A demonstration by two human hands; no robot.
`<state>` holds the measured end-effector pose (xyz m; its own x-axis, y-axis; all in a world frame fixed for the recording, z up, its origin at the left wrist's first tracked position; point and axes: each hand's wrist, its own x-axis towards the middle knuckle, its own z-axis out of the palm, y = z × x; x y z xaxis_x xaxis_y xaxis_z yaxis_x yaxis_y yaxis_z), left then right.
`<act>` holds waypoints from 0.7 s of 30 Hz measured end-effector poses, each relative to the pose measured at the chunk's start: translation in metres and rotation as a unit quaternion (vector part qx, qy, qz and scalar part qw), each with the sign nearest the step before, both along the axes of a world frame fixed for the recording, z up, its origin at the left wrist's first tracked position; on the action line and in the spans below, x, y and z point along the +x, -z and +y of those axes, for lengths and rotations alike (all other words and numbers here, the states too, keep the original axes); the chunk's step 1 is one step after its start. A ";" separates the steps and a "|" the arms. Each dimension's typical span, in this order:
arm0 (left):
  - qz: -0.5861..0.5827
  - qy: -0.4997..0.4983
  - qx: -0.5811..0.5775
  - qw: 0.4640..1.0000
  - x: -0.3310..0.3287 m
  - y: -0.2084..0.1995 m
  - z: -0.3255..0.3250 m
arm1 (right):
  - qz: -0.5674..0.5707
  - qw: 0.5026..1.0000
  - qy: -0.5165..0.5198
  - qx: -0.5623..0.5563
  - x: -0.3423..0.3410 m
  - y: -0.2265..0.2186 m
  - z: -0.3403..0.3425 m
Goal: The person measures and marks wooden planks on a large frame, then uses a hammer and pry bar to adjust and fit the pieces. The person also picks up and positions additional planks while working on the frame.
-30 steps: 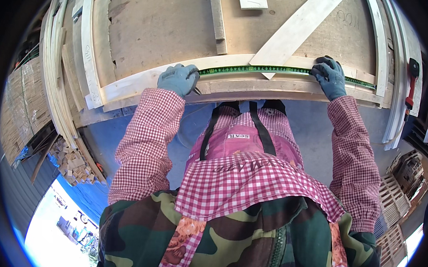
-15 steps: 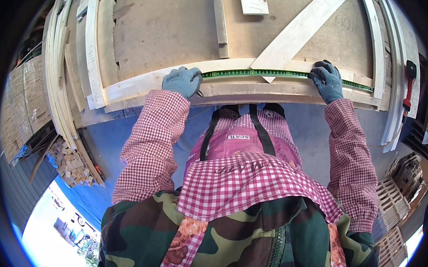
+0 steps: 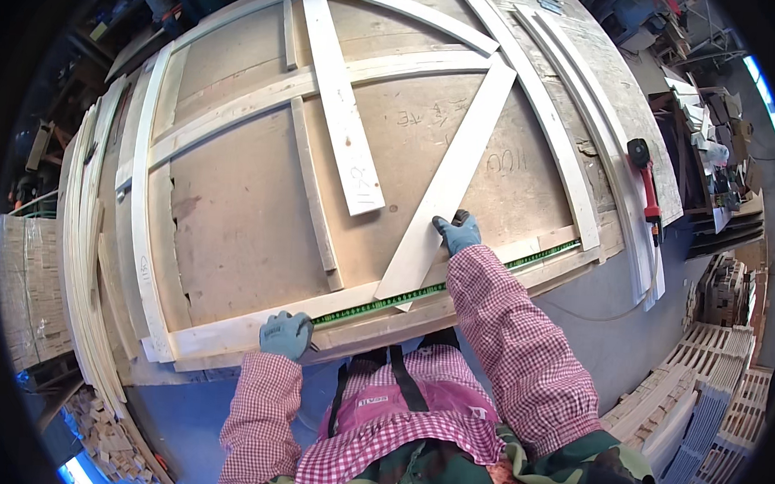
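At the near edge of the wooden frame, my left hand (image 3: pixel 286 335), in a blue-grey glove, is closed at the end of a green tape measure (image 3: pixel 376 305). The tape lies stretched along the frame's front rail (image 3: pixel 215 334) toward the right corner; whatever part is inside my palm is hidden. My right hand (image 3: pixel 459 231), gloved alike, has its dark-tipped fingers closed at the right edge of a pale diagonal board (image 3: pixel 449 180). That board's lower end crosses the front rail, and the tape passes over it.
Another loose board (image 3: pixel 341 110) slants across the frame's middle. A red and black power tool (image 3: pixel 647 188) rests on the table's right side beside long strips (image 3: pixel 584 103). More strips (image 3: pixel 81 229) lie at the left. Slatted wooden stacks (image 3: pixel 702 360) stand at the lower right.
My right hand has left the tape on the front rail and moved onto the diagonal board. The view has swung, showing more of the frame. My left hand stays at the tape's left end.
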<state>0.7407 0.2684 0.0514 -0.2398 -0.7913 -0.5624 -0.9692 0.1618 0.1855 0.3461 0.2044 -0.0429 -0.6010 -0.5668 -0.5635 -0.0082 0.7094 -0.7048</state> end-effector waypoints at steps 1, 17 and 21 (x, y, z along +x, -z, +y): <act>-0.010 -0.012 0.009 1.000 0.004 0.004 0.003 | -0.003 1.000 -0.001 0.027 0.014 -0.024 -0.008; -0.001 0.006 0.017 1.000 0.005 0.004 -0.002 | -0.194 0.970 0.109 -0.100 0.004 -0.032 -0.006; 0.005 0.016 0.007 1.000 0.005 0.003 -0.001 | -0.204 0.964 0.140 -0.101 0.003 -0.042 -0.009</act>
